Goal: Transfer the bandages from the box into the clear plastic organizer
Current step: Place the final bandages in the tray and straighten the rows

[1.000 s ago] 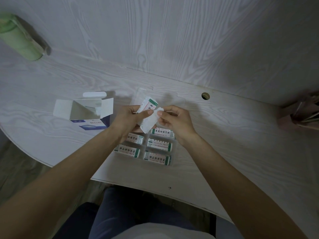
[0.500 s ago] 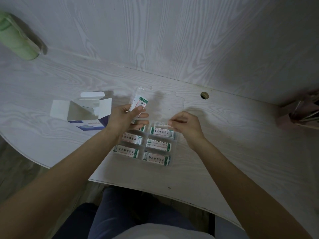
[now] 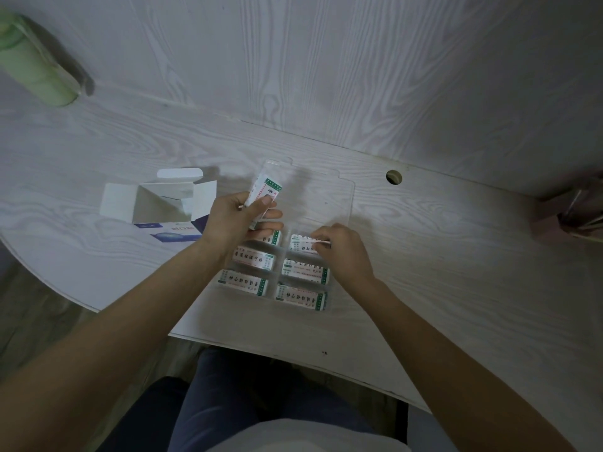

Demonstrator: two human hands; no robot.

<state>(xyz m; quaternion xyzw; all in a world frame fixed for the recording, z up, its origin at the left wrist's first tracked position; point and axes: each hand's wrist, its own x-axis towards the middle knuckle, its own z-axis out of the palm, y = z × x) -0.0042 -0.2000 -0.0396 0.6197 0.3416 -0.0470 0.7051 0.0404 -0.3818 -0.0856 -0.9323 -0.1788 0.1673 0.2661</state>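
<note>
bandages (image 3: 262, 199) are gripped by left hand (image 3: 233, 220) | right hand (image 3: 339, 252) fingers pinch a strip in organizer (image 3: 339, 197) | open box (image 3: 163, 203) lies left | green cup (image 3: 32, 70) far-left on desk (image 3: 456, 272)

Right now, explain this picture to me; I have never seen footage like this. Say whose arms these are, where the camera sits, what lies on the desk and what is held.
No machine here: a person wears a camera on the head, looking down at their own arms. The left hand grips a small stack of bandages. The right hand places one in the far right compartment of the clear plastic organizer, whose six compartments all hold bandages. The opened box lies left of it on the pale desk. A green cylinder stands far left.
</note>
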